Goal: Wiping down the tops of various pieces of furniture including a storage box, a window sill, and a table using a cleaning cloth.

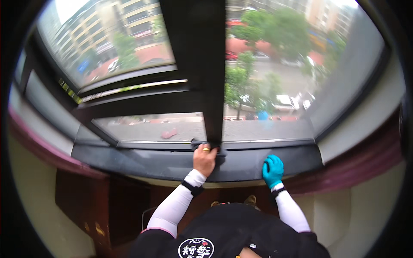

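Observation:
My left hand (204, 159), bare with a gold-coloured ring, presses a dark cloth (221, 152) against the foot of the black window post (214, 124), where it meets the sill. The cloth bunches around my fingers and shows on both sides of them. A teal glove covers my right hand (273, 170), which rests at the sill's near edge to the right. Its fingers are curled in, and the inside of the palm is hidden. Under both hands runs the dark, glossy windowsill (172, 162).
A tilted black-framed sash (133, 101) stands left of the post, with a fixed glass pane (275, 81) to the right. Purple curtains (359, 170) hang at both sides. A dark brown wooden cabinet (81, 206) is at lower left. Trees and parked cars show outside.

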A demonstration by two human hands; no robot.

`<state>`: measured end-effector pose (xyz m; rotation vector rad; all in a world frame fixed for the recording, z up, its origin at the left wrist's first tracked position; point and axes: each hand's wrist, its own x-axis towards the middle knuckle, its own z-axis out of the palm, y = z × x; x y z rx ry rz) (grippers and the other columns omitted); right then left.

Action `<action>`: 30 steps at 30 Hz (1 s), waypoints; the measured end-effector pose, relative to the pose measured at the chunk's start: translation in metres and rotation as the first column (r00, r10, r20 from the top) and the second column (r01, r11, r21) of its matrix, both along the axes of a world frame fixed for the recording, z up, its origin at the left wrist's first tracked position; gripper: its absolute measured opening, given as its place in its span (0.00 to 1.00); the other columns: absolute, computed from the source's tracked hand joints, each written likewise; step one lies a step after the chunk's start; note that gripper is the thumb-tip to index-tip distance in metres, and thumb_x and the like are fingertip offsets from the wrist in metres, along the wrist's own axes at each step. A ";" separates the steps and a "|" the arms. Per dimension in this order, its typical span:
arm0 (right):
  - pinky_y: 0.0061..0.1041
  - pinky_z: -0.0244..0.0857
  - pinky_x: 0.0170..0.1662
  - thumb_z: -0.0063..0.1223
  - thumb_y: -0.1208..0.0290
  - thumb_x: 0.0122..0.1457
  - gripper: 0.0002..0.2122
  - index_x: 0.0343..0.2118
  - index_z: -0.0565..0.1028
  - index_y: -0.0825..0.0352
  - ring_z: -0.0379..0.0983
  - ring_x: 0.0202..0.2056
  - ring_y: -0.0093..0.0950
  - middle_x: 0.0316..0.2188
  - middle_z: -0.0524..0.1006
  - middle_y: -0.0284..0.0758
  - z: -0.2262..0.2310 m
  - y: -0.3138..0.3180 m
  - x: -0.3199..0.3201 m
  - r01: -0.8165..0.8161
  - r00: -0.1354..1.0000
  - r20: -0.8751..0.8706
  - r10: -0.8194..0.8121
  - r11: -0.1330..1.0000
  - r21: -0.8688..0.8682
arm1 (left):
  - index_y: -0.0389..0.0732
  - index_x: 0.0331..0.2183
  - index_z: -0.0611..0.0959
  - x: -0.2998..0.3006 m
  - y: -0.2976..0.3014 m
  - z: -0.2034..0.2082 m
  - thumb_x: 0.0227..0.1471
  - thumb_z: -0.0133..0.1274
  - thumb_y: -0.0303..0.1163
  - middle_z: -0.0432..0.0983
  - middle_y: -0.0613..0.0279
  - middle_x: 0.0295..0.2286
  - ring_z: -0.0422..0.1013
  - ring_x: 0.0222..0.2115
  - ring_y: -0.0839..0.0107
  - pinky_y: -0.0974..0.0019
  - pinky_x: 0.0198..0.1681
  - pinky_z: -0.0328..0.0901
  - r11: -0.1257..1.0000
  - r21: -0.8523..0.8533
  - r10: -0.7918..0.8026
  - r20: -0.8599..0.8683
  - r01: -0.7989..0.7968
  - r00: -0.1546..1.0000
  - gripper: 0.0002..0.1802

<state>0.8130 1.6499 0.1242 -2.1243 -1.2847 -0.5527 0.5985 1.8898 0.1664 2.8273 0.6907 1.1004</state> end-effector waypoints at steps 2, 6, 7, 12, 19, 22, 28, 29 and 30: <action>0.39 0.61 0.49 0.55 0.72 0.48 0.07 0.31 0.73 0.61 0.68 0.45 0.40 0.39 0.73 0.37 0.002 0.001 0.001 -0.016 1.000 -0.009 0.016 1.000 0.005 | 0.44 0.32 0.81 -0.011 0.004 -0.015 0.36 0.56 0.27 0.73 0.55 0.33 0.71 0.33 0.55 0.56 0.31 0.68 0.991 -0.130 0.027 -0.091 -0.039 0.996 0.14; 0.39 0.61 0.48 0.55 0.72 0.47 0.07 0.31 0.72 0.61 0.68 0.45 0.39 0.39 0.72 0.37 0.003 0.000 0.003 -0.004 1.000 -0.002 0.004 1.000 0.005 | 0.39 0.35 0.80 -0.001 0.001 0.063 0.35 0.60 0.28 0.76 0.49 0.34 0.73 0.33 0.50 0.54 0.32 0.69 0.991 -0.128 0.067 0.141 -0.049 0.988 0.18; 0.39 0.61 0.48 0.55 0.72 0.47 0.07 0.31 0.72 0.61 0.68 0.45 0.39 0.39 0.72 0.36 0.003 0.000 0.003 -0.002 1.000 0.006 0.002 1.000 0.001 | 0.37 0.40 0.81 0.003 0.000 0.089 0.34 0.62 0.26 0.74 0.50 0.34 0.73 0.32 0.50 0.58 0.33 0.69 0.994 -0.089 0.072 0.184 -0.056 0.980 0.24; 0.39 0.61 0.48 0.55 0.73 0.47 0.07 0.31 0.72 0.61 0.68 0.45 0.39 0.39 0.72 0.36 -0.005 -0.003 0.009 0.009 1.000 -0.015 -0.009 1.000 -0.016 | 0.38 0.38 0.83 0.033 0.000 0.236 0.35 0.63 0.21 0.70 0.54 0.36 0.66 0.38 0.53 0.55 0.42 0.63 0.903 0.416 -0.127 0.492 -0.104 0.861 0.20; 0.39 0.61 0.47 0.55 0.73 0.47 0.06 0.30 0.72 0.62 0.69 0.44 0.39 0.38 0.73 0.36 0.000 0.003 0.006 -0.025 0.998 -0.062 0.024 1.000 -0.009 | 0.46 0.37 0.84 0.068 -0.006 0.125 0.39 0.56 0.28 0.68 0.62 0.42 0.61 0.48 0.61 0.57 0.50 0.53 0.902 0.427 -0.142 0.162 0.060 0.977 0.18; 0.39 0.61 0.47 0.55 0.73 0.47 0.06 0.30 0.72 0.62 0.69 0.44 0.38 0.38 0.72 0.36 0.003 0.002 0.003 -0.004 1.000 -0.015 0.004 1.000 0.007 | 0.45 0.38 0.82 0.057 -0.017 0.045 0.44 0.51 0.29 0.68 0.62 0.42 0.61 0.50 0.64 0.58 0.50 0.54 0.941 0.313 -0.102 -0.093 0.126 0.990 0.15; 0.39 0.61 0.47 0.55 0.73 0.47 0.07 0.30 0.72 0.62 0.69 0.44 0.39 0.38 0.72 0.36 0.004 -0.003 0.004 0.012 1.000 -0.029 -0.012 1.000 0.009 | 0.47 0.36 0.82 0.003 -0.025 -0.010 0.37 0.57 0.28 0.72 0.59 0.40 0.67 0.42 0.59 0.55 0.41 0.61 0.996 -0.082 -0.060 -0.285 0.038 0.957 0.17; 0.39 0.61 0.47 0.55 0.73 0.47 0.07 0.30 0.72 0.62 0.69 0.44 0.39 0.38 0.72 0.36 0.002 -0.004 0.005 0.017 0.999 -0.029 -0.017 1.000 0.010 | 0.48 0.36 0.82 -0.009 -0.016 -0.010 0.38 0.57 0.28 0.73 0.58 0.39 0.67 0.41 0.59 0.55 0.40 0.62 0.997 -0.079 -0.035 -0.300 0.012 0.953 0.17; 0.39 0.61 0.47 0.55 0.73 0.47 0.06 0.30 0.72 0.62 0.69 0.44 0.39 0.38 0.72 0.37 0.003 -0.004 0.004 0.012 1.000 -0.028 -0.012 1.000 0.012 | 0.48 0.36 0.82 -0.025 -0.003 -0.010 0.38 0.56 0.27 0.73 0.57 0.38 0.68 0.40 0.58 0.55 0.40 0.62 0.996 -0.073 0.030 -0.299 -0.055 0.954 0.18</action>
